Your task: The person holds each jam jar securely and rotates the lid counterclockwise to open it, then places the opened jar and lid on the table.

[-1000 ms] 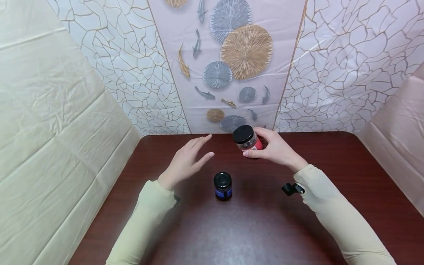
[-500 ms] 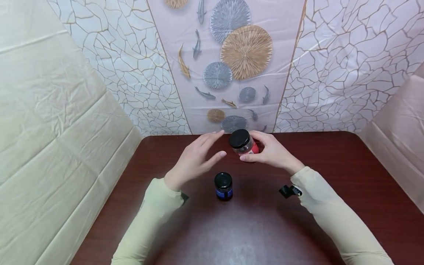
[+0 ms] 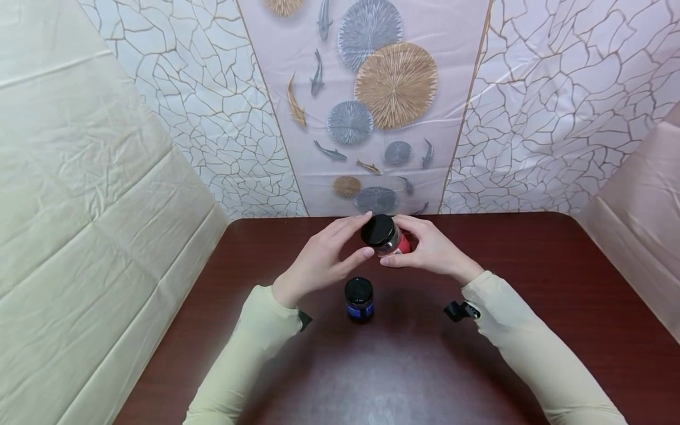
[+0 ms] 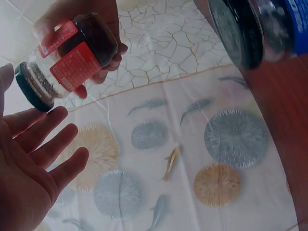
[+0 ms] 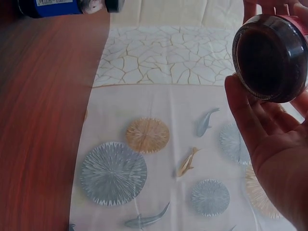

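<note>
Two pale sleeves, the left and the right, extend over a dark reddish-brown desk whose near edge is out of sight. A small black device sits by the right cuff.

Nearest of the jars, a dark one with a blue label and a black lid stands upright on the desk, about midway between its left and right edges and well apart from the far edge. Neither hand touches it.

Farther off, both hands are raised above the desk. The left hand has its fingers straight and spread, thumb apart, making a wide gap. The tips lie right at the rim of a black lid; whether they touch it cannot be told, and they hold nothing.

That lid tops a red-labelled jar, held off the desk toward its far edge. The right hand grips its body, thumb on the near side and fingers curled round the other. The jar tilts, lid toward the left hand.

The step in hand seems to be bringing the left hand to the lid; the next move likely calls for closing those fingers on it while the right hand stays firm.

Beyond the far edge hangs patterned cloth with fish and round fan shapes.
</note>
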{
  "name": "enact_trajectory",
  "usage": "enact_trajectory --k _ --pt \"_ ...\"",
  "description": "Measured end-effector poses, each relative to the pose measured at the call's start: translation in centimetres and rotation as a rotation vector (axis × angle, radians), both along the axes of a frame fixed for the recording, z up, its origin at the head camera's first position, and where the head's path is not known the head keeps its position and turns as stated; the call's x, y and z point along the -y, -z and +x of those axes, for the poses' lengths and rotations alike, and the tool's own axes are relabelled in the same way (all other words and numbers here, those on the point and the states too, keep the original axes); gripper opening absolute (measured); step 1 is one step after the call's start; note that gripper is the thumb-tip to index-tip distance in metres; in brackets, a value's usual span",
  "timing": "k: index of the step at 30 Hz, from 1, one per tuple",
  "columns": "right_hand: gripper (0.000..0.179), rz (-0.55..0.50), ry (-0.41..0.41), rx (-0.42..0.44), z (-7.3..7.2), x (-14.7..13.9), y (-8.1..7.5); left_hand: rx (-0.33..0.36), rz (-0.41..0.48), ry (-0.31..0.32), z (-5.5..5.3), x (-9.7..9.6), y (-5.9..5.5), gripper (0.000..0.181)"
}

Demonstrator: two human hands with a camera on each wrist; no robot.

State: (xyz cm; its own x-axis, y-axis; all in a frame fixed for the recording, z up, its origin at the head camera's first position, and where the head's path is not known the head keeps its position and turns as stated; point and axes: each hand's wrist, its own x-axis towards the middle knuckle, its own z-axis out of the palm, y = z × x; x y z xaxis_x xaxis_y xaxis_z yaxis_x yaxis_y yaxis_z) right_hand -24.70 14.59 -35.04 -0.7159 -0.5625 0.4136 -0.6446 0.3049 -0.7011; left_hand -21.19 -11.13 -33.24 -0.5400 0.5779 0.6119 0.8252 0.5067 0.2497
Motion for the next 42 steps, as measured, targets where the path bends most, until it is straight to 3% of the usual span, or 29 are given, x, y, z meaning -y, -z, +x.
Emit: enact_trajectory --k 9,20,26,30,42 --pt "0.057 -0.017 -0.025 0.044 0.4 0.1 0.1 0.166 0.090 0.065 -0.1 -0.8 0.3 0.064" --pt "0.052 -0.015 -0.085 -0.038 1.2 0.5 -0.3 0.391 0.215 0.173 0.3 -1.5 0.1 0.071" --pt "0.053 -0.020 -0.114 0.039 1.6 0.5 -0.6 0.416 0.270 0.279 0.3 -1.8 -0.1 0.071" --pt "0.048 -0.033 -0.140 0.066 1.7 0.6 -0.6 0.417 0.312 0.316 0.3 -2.0 -0.1 0.067" --pt "0.054 -0.127 -0.145 0.076 1.8 1.1 -0.1 0.364 0.436 0.292 0.4 -2.5 0.7 0.060"
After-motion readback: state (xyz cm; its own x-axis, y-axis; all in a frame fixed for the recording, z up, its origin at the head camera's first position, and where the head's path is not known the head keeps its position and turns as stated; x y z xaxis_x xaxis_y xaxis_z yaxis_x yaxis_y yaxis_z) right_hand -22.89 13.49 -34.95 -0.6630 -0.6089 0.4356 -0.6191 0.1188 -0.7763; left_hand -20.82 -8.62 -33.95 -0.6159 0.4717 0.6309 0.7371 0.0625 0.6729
